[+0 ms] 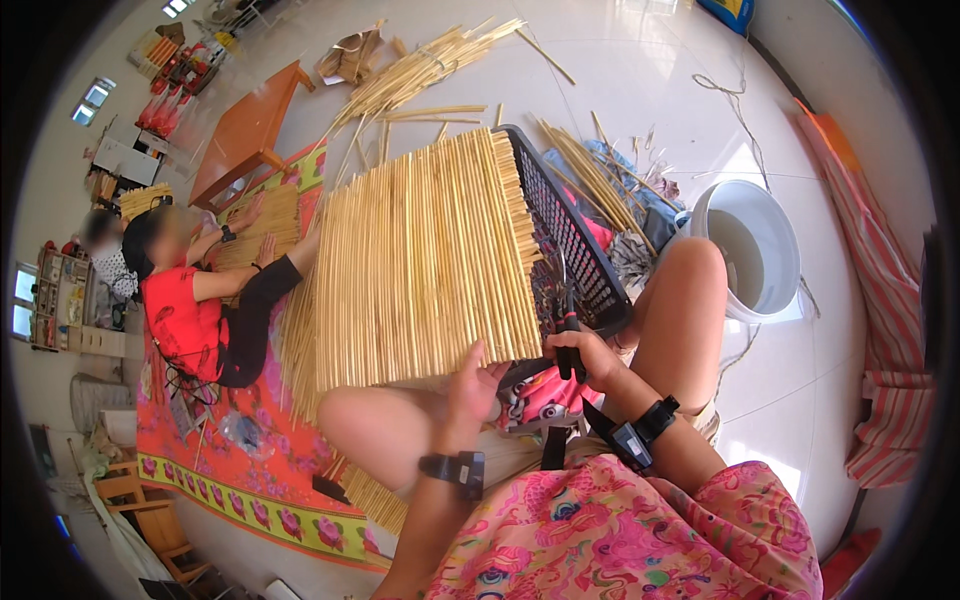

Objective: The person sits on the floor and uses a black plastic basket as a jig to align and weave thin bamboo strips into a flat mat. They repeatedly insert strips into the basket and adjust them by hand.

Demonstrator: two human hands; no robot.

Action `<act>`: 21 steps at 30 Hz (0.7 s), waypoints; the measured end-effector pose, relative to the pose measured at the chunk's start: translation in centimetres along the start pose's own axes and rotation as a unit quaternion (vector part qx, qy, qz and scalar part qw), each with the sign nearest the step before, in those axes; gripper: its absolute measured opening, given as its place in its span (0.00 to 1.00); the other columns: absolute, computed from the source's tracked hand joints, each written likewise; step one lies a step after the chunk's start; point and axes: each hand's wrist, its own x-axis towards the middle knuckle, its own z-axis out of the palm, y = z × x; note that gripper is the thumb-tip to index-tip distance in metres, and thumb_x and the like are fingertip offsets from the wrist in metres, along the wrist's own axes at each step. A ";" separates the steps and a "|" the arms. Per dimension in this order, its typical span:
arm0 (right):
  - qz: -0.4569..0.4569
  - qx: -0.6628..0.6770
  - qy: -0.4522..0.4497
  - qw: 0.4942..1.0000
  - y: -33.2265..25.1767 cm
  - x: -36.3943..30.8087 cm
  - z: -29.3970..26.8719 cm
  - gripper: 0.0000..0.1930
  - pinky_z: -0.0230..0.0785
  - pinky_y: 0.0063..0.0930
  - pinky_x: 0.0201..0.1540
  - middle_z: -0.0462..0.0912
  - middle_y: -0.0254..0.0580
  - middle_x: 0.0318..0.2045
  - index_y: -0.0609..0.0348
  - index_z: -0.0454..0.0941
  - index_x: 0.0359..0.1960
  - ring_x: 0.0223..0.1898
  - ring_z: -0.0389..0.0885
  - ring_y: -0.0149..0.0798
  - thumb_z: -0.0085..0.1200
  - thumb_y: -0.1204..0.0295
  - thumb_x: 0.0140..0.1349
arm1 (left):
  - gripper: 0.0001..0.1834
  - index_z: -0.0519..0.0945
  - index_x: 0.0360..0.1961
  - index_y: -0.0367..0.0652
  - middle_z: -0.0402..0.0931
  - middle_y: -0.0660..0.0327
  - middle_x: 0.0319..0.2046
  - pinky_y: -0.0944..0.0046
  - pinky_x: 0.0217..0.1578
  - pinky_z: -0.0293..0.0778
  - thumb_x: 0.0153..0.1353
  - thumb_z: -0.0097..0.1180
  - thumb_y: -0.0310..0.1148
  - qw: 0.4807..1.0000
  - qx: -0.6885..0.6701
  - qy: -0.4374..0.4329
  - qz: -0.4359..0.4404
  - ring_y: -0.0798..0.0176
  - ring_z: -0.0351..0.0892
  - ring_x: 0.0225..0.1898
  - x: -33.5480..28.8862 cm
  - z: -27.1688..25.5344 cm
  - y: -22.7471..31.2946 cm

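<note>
Black-and-red pliers (570, 322) sit inside the curled right hand (592, 362), nose pointing away from the body, perhaps to keep the tips clear. And the left hand (470, 398) has its thumb at the near edge of a golden stalk mat (420, 260), probably steadying it; can't tell how tightly those fingers close! Ahead of them, the mat spreads over the left thigh (378, 412) and dark crate (590, 265), apparently propped there. Farther, right of the fingers, stands a white bucket (775, 215); farthest ahead, loose stalks (440, 65).
</note>
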 end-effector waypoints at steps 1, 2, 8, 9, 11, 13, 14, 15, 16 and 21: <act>0.007 -0.011 -0.011 1.000 0.1 0.0 0.0 0.12 0.68 0.24 0.36 0.76 0.38 0.27 0.60 0.73 0.35 0.30 0.75 0.34 0.55 0.64 0.55 | 0.20 0.70 0.51 0.45 0.73 0.61 0.46 0.57 0.49 0.72 0.59 0.56 0.39 1.000 0.007 -0.004 0.001 0.60 0.74 0.46 0.0 0.0 0.0; 0.014 -0.022 -0.023 0.999 0.2 0.0 -0.1 0.12 0.67 0.24 0.34 0.76 0.38 0.26 0.60 0.73 0.34 0.29 0.74 0.33 0.55 0.64 0.55 | 0.20 0.70 0.51 0.45 0.73 0.61 0.46 0.57 0.49 0.72 0.59 0.56 0.38 1.000 0.006 0.000 -0.002 0.59 0.74 0.46 0.0 -0.1 -0.1; 0.010 -0.029 0.015 0.999 0.9 -1.0 0.9 0.19 0.62 0.21 0.27 0.72 0.35 0.24 0.61 0.72 0.33 0.24 0.70 0.29 0.52 0.54 0.57 | 0.22 0.69 0.52 0.45 0.72 0.61 0.48 0.56 0.51 0.70 0.58 0.57 0.38 1.000 0.011 0.014 -0.019 0.59 0.72 0.48 -0.1 -0.5 -0.4; -0.001 -0.055 0.034 0.998 0.9 -1.3 0.9 0.21 0.62 0.21 0.27 0.72 0.35 0.23 0.61 0.72 0.33 0.24 0.69 0.29 0.51 0.52 0.58 | 0.22 0.69 0.52 0.45 0.71 0.61 0.48 0.55 0.52 0.69 0.58 0.57 0.38 1.000 0.011 0.016 -0.017 0.59 0.72 0.49 -0.1 -0.4 -0.5; -0.004 -0.084 0.045 0.995 1.3 -1.6 0.8 0.25 0.62 0.21 0.28 0.71 0.34 0.23 0.63 0.72 0.34 0.24 0.69 0.28 0.49 0.48 0.59 | 0.23 0.68 0.52 0.45 0.71 0.61 0.49 0.55 0.53 0.68 0.58 0.58 0.38 1.000 0.015 0.019 -0.019 0.58 0.71 0.49 -0.1 -0.4 -0.5; 0.012 -0.091 0.028 0.995 1.8 -1.5 0.5 0.28 0.62 0.22 0.29 0.71 0.35 0.24 0.64 0.72 0.34 0.25 0.68 0.28 0.47 0.45 0.59 | 0.23 0.68 0.53 0.44 0.71 0.60 0.49 0.55 0.53 0.68 0.58 0.57 0.39 0.999 0.021 0.021 -0.024 0.58 0.71 0.50 0.0 -0.7 -0.6; 0.013 -0.111 0.028 0.993 1.9 -1.3 0.4 0.29 0.62 0.22 0.30 0.72 0.35 0.24 0.65 0.73 0.34 0.26 0.69 0.28 0.47 0.44 0.60 | 0.23 0.68 0.53 0.44 0.71 0.60 0.49 0.55 0.53 0.68 0.58 0.57 0.39 0.999 0.020 0.019 -0.026 0.58 0.71 0.50 -0.1 -0.4 -0.6; 0.014 -0.131 0.028 0.991 2.0 -1.1 0.3 0.29 0.62 0.22 0.30 0.72 0.36 0.25 0.65 0.73 0.35 0.26 0.69 0.28 0.46 0.44 0.60 | 0.23 0.68 0.53 0.44 0.71 0.60 0.49 0.55 0.53 0.68 0.58 0.57 0.39 0.999 0.020 0.017 -0.027 0.58 0.71 0.50 -0.2 -0.2 -0.6; 0.016 -0.151 0.027 0.988 2.1 -1.0 0.2 0.30 0.62 0.22 0.30 0.73 0.36 0.25 0.66 0.73 0.35 0.26 0.69 0.28 0.45 0.43 0.60 | 0.23 0.68 0.53 0.44 0.71 0.60 0.49 0.55 0.54 0.68 0.58 0.57 0.38 0.999 0.019 0.015 -0.029 0.58 0.71 0.50 -0.3 0.0 -0.6; 0.004 -0.107 0.034 0.994 2.9 0.3 -0.1 0.32 0.63 0.23 0.30 0.74 0.37 0.25 0.69 0.74 0.36 0.26 0.70 0.30 0.45 0.43 0.60 | 0.23 0.68 0.53 0.43 0.72 0.59 0.49 0.54 0.53 0.68 0.59 0.56 0.38 0.999 0.013 0.012 -0.046 0.57 0.72 0.49 -0.5 0.2 -0.6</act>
